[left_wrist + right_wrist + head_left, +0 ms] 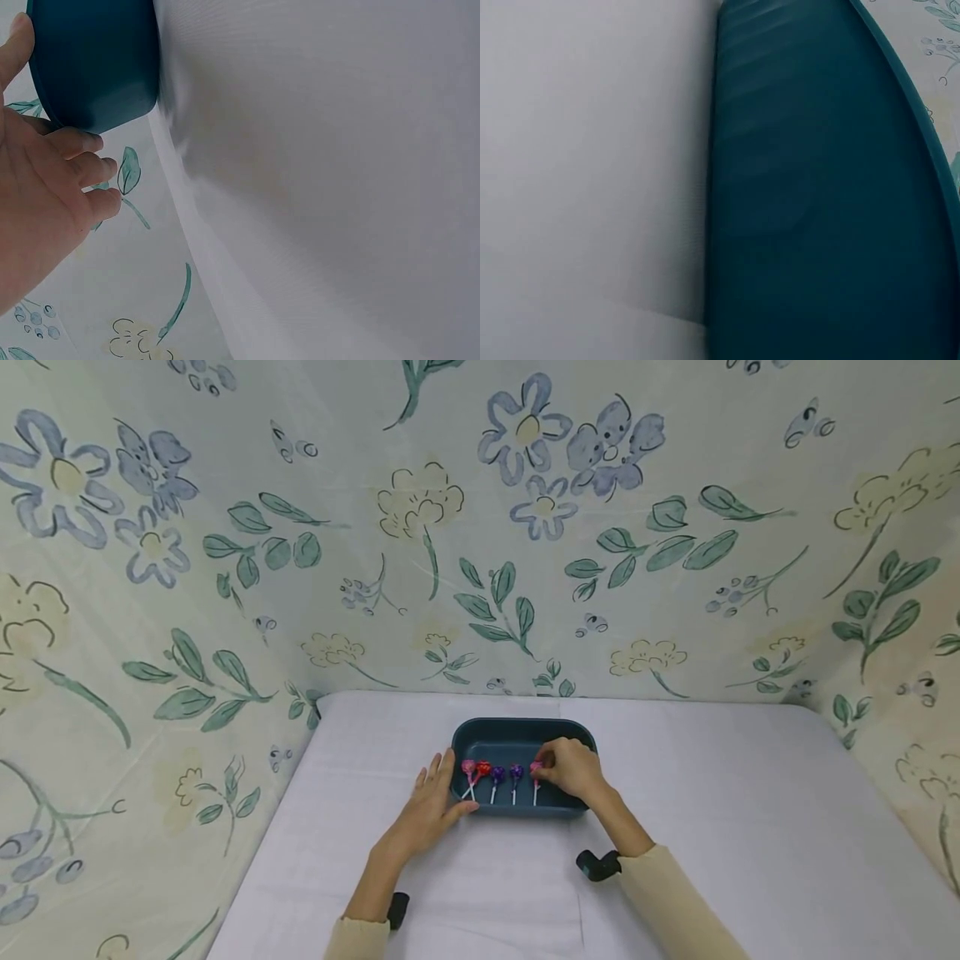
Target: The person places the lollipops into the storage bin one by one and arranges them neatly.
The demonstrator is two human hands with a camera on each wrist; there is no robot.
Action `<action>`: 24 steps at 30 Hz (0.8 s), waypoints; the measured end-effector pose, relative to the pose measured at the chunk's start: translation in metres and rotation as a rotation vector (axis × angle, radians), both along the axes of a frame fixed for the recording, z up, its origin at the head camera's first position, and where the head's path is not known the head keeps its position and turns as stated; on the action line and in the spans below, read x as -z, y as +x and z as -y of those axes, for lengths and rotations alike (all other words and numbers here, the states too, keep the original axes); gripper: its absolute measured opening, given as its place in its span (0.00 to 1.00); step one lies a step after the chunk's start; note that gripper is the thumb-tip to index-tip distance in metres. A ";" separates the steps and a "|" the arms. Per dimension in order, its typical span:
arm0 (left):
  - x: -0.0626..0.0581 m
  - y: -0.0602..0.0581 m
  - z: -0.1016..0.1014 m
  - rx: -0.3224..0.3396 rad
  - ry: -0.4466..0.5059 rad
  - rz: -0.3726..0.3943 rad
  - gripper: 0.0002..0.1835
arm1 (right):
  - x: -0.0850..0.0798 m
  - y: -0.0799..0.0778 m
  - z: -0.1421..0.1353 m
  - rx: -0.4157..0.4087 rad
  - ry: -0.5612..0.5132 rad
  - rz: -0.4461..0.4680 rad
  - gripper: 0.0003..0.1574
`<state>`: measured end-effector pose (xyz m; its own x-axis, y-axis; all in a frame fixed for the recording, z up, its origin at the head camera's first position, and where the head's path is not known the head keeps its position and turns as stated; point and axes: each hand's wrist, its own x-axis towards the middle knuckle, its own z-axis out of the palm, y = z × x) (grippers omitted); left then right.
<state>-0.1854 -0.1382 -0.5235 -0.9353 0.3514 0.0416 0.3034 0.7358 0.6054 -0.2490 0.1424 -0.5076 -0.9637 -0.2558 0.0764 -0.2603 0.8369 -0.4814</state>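
Observation:
A dark teal tray (517, 811) holds several lollipops in a row. At its left end a pink lollipop (468, 767) and a red lollipop (483, 768) cross sticks; two purple ones, the first a purple lollipop (498, 773), lie in the middle. Inside the right part, my right hand (573, 767) pinches a pink lollipop (536, 767) by its head, the stick pointing toward me. My left hand (427, 810) rests against the tray's left end, fingers extended, thumb by the near rim. The left wrist view shows that hand (45, 172) touching the tray's outside (97, 67). Only the tray wall (817, 187) fills the right wrist view, without the hand.
A white cloth (712, 827) covers the table under the tray. Behind and at the sides hangs a floral-printed fabric (420, 568). Each wrist wears a black strap device, such as the wrist device (598, 865) on the right.

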 end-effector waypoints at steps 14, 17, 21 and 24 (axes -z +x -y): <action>0.001 0.000 0.001 0.029 0.003 -0.033 0.52 | 0.002 0.002 0.004 0.012 0.013 -0.011 0.13; 0.001 -0.001 0.001 0.031 0.000 -0.029 0.51 | 0.004 0.002 0.003 0.012 0.018 -0.013 0.14; 0.000 -0.002 0.000 0.028 0.001 -0.018 0.51 | 0.003 0.005 -0.001 0.022 0.023 -0.011 0.16; 0.000 -0.002 0.000 0.019 -0.002 -0.007 0.51 | -0.001 0.009 -0.005 0.034 0.006 -0.019 0.17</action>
<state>-0.1870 -0.1382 -0.5234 -0.9280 0.3695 0.0476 0.3219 0.7309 0.6018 -0.2402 0.1470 -0.5062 -0.9702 -0.2232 0.0938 -0.2407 0.8481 -0.4720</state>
